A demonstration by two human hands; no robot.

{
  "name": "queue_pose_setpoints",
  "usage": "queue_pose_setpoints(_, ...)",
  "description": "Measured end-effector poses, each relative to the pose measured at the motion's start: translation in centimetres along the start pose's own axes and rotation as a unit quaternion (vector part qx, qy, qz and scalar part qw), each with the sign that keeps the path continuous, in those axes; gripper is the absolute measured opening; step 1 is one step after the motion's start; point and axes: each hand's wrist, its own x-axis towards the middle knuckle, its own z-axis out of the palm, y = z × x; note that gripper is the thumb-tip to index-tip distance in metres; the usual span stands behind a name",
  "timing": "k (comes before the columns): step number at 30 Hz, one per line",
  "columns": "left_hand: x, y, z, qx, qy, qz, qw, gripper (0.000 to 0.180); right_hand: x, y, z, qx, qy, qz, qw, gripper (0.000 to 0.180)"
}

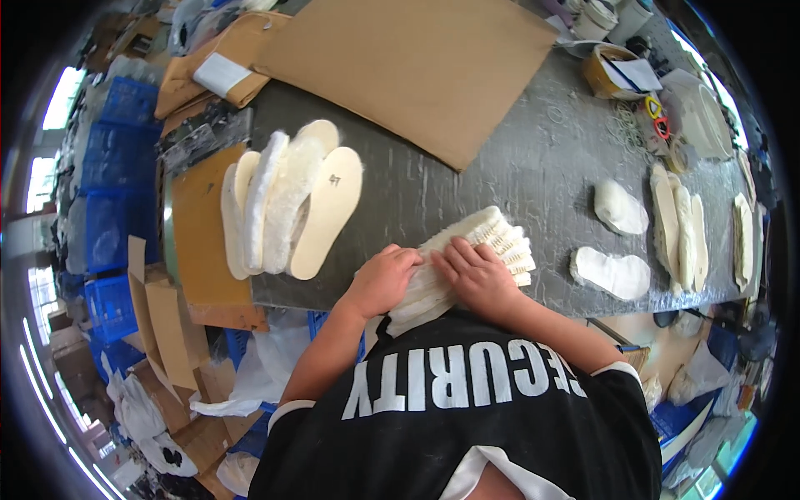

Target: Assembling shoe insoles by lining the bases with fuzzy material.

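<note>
A stack of cream fleece insoles (483,227) lies aslant at the table's near edge, close against my body. My left hand (387,279) grips the stack's left side, its fingers curled over the fluffy top. From the right, my right hand (473,268) presses its bent fingers onto the same stack near the middle. The layered ends of the insoles fan out past my right hand and carry small dark marks. Both thumbs are partly hidden. To the left, another group of fleece insoles (335,212) leans together, some showing smooth cream undersides.
A large cardboard sheet (408,71) covers the far part of the grey table (392,171). On the right lie a single white insole (612,273), a folded fleece piece (621,208) and more insoles (685,229). Scissors (658,117) stand behind them. Blue crates (121,225) line the left.
</note>
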Motion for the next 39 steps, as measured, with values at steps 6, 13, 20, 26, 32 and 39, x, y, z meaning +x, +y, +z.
queue_pose_setpoints(6,-1.7,-5.7,-3.2,0.265,0.296,-0.158,0.904,0.036,-0.1,0.3,0.0,0.023,-0.009,0.0,1.0,0.042)
queue_pose_setpoints(13,-1.2,-7.8,-3.2,0.159,0.216,-0.214,0.939,0.038,-0.1,0.3,0.3,0.005,-0.017,-0.01,1.0,0.042)
queue_pose_setpoints(20,3.9,-4.3,-5.6,-0.191,-0.02,-0.071,0.979,0.037,-0.9,-0.3,1.4,-0.033,0.028,0.003,0.999,0.041)
queue_pose_setpoints(26,6.8,-2.1,-4.5,-0.021,-0.024,-0.016,0.999,0.027,-0.7,0.3,1.4,-0.02,-0.007,-0.02,1.0,0.042)
queue_pose_setpoints(32,3.1,-0.4,-1.1,0.061,-0.056,0.091,0.992,0.025,-0.4,0.2,1.1,0.024,-0.057,-0.012,0.998,0.043)
queue_pose_setpoints(39,1.8,-1.6,-0.5,0.027,-0.034,0.069,0.997,0.029,0.5,0.3,0.1,-0.045,-0.039,0.003,0.998,0.057)
